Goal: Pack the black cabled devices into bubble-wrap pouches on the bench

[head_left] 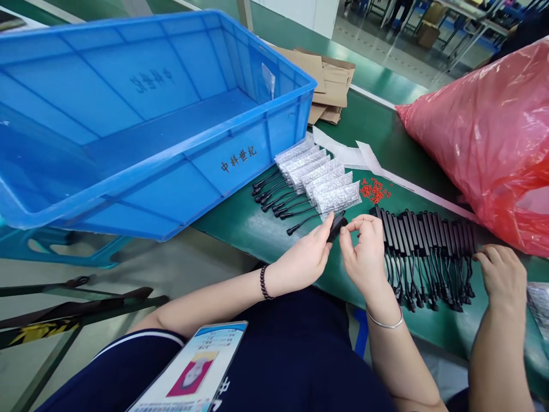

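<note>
My left hand point(302, 257) is closed around a small black plastic module point(337, 227), held tilted above the table's front edge. My right hand point(365, 249) is beside it, thumb and forefinger pinched together at the module's near end; whatever they grip is too small to make out. Left of my hands, several black cabled modules in bubble-wrap sleeves point(338, 197) lie in a row, their cables pointing toward the blue crate. To the right lies a row of unwrapped black modules with cables point(422, 234). Small red rings point(376, 190) are scattered beyond my right hand.
A large blue plastic crate point(201, 166) stands at left. Behind are flattened cardboard pieces point(332, 83) and white strips point(341, 151). A pink plastic bag point(484, 126) bulges at right. A co-worker's hand point(504, 274) touches the right end of the unwrapped row.
</note>
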A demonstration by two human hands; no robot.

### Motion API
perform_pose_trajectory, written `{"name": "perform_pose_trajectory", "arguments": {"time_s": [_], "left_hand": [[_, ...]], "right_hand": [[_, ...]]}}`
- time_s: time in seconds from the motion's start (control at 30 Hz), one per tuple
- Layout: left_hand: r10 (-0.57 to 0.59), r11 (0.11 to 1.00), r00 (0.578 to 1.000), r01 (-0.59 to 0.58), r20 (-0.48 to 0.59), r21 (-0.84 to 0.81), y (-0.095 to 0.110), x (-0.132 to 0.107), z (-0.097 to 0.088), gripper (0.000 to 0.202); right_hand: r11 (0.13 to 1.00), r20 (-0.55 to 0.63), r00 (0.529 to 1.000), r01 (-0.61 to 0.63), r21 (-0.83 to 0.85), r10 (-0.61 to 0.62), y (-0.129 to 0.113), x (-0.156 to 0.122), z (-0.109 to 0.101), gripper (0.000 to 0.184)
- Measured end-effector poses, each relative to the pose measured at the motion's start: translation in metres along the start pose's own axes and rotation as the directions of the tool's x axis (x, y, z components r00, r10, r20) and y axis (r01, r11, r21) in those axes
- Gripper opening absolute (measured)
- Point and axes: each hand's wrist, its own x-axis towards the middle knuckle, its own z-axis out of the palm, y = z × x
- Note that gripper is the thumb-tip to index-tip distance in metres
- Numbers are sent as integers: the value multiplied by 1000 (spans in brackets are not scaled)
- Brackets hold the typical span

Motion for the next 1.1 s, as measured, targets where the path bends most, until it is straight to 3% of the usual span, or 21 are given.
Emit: {"name": "perform_pose_trajectory", "arguments": {"time_s": [0.07, 0.17, 0.23, 0.3, 0.33, 0.4, 0.43, 0.5, 0.57, 0.6, 0.63, 0.7, 0.73, 0.8, 0.87, 0.93, 1.0, 1.1], "left_hand": [[-2, 999, 999, 0, -53, -35, -4, -3, -3, 61], [-82, 987, 988, 61, -133, -152, -14, -7, -21, 63], [-186, 966, 966, 146, -180, -215, -21, -8, -40, 66], [-254, 947, 941, 195, -222, -256, -27, -8, -60, 69], [-265, 940, 935, 195, -236, -281, -28, -8, -68, 69], [-257, 911, 937, 154, -235, -382, -25, -5, -75, 65], [-247, 883, 943, 124, -224, -453, -22, -3, -74, 63], [-226, 802, 950, 54, -217, -596, -13, 3, -61, 59], [-181, 730, 951, -41, -252, -682, -3, 12, -41, 59], [-141, 720, 954, -85, -266, -689, 2, 19, -30, 60], [-81, 735, 962, -119, -261, -668, 6, 28, -21, 60], [103, 828, 980, -180, -172, -531, 10, 54, -12, 58], [194, 883, 975, -220, -104, -414, 10, 73, -12, 54], [318, 943, 948, -315, 14, -104, 6, 120, -21, 40], [310, 919, 950, -311, 41, 242, -1, 171, -30, 30], [299, 812, 948, -315, 113, 492, -9, 215, -32, 27], [310, 745, 934, -353, 176, 566, -15, 245, -23, 24], [355, 742, 911, -411, 209, 531, -19, 268, -1, 11]], "right_hand": [[994, -34, 997, -62, 89, 65, -1, 0, 7, 3], [918, -123, 967, -165, 361, 222, 3, -3, 16, 20], [930, -147, 967, -152, 334, 210, 9, -10, 24, 25], [993, -13, 1000, -26, 116, 28, 16, -20, 32, 13], [997, 104, 992, 72, 10, -73, 18, -25, 36, 5], [968, 316, 928, 235, -91, -196, 20, -33, 40, 13], [960, 358, 910, 259, -103, -207, 19, -35, 39, 16], [979, 309, 936, 193, -61, -166, 12, -35, 36, 14], [985, 241, 969, 17, 172, -59, 3, -33, 30, 15], [932, 257, 966, -104, 347, 12, -1, -31, 27, 20], [823, 302, 950, -236, 517, 82, -4, -29, 24, 24], [511, 405, 891, -450, 733, 203, -4, -26, 18, 29], [378, 420, 867, -495, 782, 267, -1, -25, 14, 30], [241, 364, 839, -481, 843, 404, 9, -23, 2, 31], [223, 264, 829, -414, 882, 493, 20, -24, -11, 31], [226, 181, 821, -349, 909, 541, 27, -26, -23, 32], [225, 138, 809, -316, 921, 572, 30, -30, -31, 33], [219, 141, 793, -327, 919, 592, 31, -36, -39, 37]]}}
